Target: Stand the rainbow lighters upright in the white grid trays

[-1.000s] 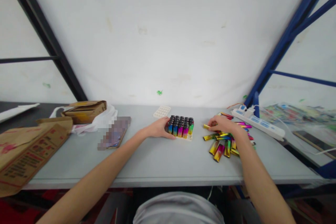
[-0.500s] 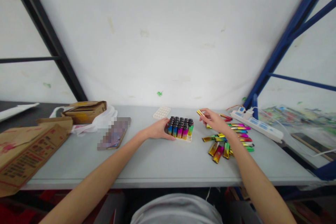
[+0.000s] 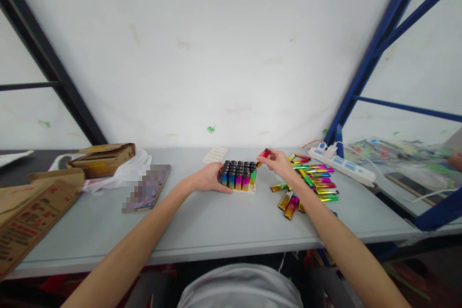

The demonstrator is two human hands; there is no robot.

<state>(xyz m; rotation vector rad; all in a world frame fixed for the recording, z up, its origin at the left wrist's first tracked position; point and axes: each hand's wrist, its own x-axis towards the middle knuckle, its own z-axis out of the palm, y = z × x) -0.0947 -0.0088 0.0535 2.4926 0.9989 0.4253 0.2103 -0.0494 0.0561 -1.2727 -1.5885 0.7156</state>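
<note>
Several shiny lighters (image 3: 238, 180) with black tops and blue, pink, gold and green bodies stand upright in rows in a pale tray (image 3: 251, 190). My left hand (image 3: 211, 178) curves round the left end of this block, thumb along the front and fingers behind. Between the fingertips of my right hand (image 3: 277, 161) is a red and gold lighter (image 3: 264, 154), dark end up and tilted, just by the tray's right back corner. Beneath and beside my right forearm lies a loose pile of metallic lighters (image 3: 292, 208).
A second pale tray (image 3: 215, 155) lies behind the block. On the left are a phone (image 3: 153, 187), a white plastic bag (image 3: 139, 166) and cardboard boxes (image 3: 43, 216). A white power strip (image 3: 342, 166) with cables runs along the right, near a blue metal frame (image 3: 364, 77).
My right hand has brought its lighter left to the tray's right end and turned it more upright. My left hand keeps its hold. The whole view has shifted slightly right.
</note>
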